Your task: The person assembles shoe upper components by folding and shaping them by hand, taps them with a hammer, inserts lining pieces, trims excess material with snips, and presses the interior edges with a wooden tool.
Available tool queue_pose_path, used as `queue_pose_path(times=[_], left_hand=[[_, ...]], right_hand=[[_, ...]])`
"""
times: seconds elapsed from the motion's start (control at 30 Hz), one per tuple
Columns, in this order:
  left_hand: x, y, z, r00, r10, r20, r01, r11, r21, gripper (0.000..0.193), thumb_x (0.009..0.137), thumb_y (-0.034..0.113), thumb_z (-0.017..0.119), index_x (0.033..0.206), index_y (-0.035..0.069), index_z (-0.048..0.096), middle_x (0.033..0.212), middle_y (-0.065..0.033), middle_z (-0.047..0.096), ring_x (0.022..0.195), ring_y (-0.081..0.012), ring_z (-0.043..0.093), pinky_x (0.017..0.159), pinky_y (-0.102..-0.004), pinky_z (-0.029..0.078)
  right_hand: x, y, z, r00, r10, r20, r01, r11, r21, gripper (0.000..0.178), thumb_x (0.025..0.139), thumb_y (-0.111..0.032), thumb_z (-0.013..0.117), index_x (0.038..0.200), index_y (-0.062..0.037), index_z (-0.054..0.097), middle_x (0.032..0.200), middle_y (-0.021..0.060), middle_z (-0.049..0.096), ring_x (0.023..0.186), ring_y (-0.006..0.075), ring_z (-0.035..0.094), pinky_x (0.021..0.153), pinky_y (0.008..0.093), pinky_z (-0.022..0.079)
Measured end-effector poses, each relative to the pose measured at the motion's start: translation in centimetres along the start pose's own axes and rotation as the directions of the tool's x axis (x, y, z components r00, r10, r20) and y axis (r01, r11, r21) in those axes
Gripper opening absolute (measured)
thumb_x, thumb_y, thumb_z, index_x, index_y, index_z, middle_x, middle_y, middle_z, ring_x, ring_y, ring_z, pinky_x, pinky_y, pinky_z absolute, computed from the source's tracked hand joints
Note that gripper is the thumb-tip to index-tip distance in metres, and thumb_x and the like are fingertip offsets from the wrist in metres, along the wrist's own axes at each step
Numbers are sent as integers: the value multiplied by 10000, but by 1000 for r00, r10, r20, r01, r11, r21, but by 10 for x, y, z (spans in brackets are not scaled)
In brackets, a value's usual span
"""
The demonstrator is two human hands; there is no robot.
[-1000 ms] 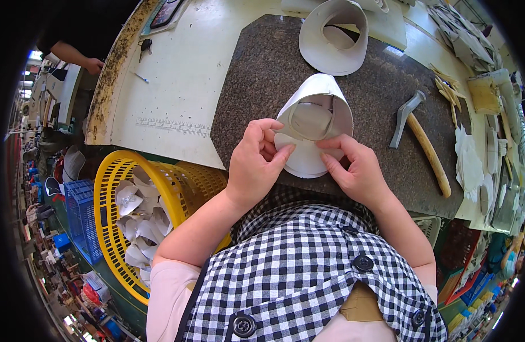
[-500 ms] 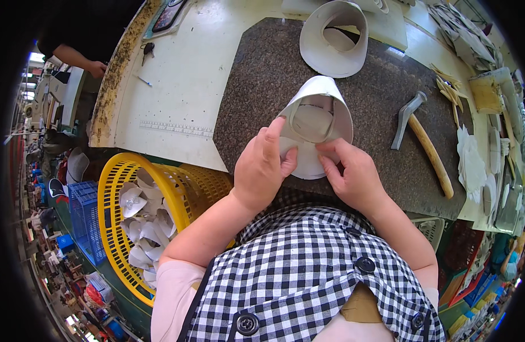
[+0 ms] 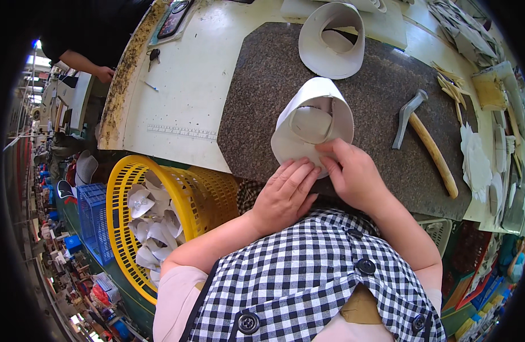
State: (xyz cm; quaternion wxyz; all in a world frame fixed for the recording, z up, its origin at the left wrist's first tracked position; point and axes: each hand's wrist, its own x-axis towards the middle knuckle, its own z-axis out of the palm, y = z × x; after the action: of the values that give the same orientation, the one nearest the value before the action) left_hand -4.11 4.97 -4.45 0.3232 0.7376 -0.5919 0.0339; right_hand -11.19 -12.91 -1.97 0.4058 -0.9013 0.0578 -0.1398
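A white piece shaped like a shoe upper [image 3: 296,122], with a rounded closed end and a wide opening, rests on the dark stone slab [image 3: 262,74] in front of me. My left hand [image 3: 288,191] lies over its near left edge, fingers stretched out flat, thumb towards my body. With thumb and forefinger, my right hand [image 3: 347,168] pinches the near flap beside the opening. Some of the near rim is hidden under my fingers. A second similar white upper [image 3: 336,62] sits just beyond. To the right lies a hammer [image 3: 425,139] with a wooden handle.
A yellow basket [image 3: 188,211] of white pieces leans at my left, beside a blue crate [image 3: 94,222]. A ruler [image 3: 182,133], keys [image 3: 154,56] and phone [image 3: 174,21] lie on the pale tabletop. White scraps [image 3: 473,162] line the right. Another person's hand [image 3: 105,74] is at far left.
My left hand has come off the upper's left side and down onto its near edge, its fingers now flat. The right hand keeps its pinch at nearly the same spot.
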Motion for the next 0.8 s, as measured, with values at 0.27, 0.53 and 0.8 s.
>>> queue_pose_path(times=[0.27, 0.53, 0.8], left_hand=[[7, 7, 1, 995, -46, 86, 23, 968, 251, 595, 738, 324, 683, 1279, 138, 523, 1188, -66, 410, 1146, -237, 384, 983, -392, 355], [21, 5, -6, 997, -7, 81, -12, 975, 221, 431, 771, 287, 648, 1186, 183, 601, 1093, -59, 452, 1063, -230, 423, 921, -367, 350], [22, -27, -31, 800, -561, -214, 201, 586, -785, 255, 918, 49, 454, 1160, -10, 509, 1139, -133, 553, 986, -217, 557, 861, -304, 443]], right_hand=[[-10, 5, -34, 922, 382, -72, -340, 883, 324, 205, 931, -122, 502, 1113, -37, 546, 737, 99, 608, 638, 179, 592, 623, 277, 490], [6, 6, -15, 975, 154, -162, -187, 960, -211, 284, 827, -200, 645, 1016, -24, 526, 817, 124, 619, 737, 357, 606, 681, 412, 491], [-4, -4, -33, 873, 453, 182, -418, 500, 759, 261, 903, -196, 608, 1081, -24, 523, 791, -11, 576, 635, 27, 492, 554, 179, 412]])
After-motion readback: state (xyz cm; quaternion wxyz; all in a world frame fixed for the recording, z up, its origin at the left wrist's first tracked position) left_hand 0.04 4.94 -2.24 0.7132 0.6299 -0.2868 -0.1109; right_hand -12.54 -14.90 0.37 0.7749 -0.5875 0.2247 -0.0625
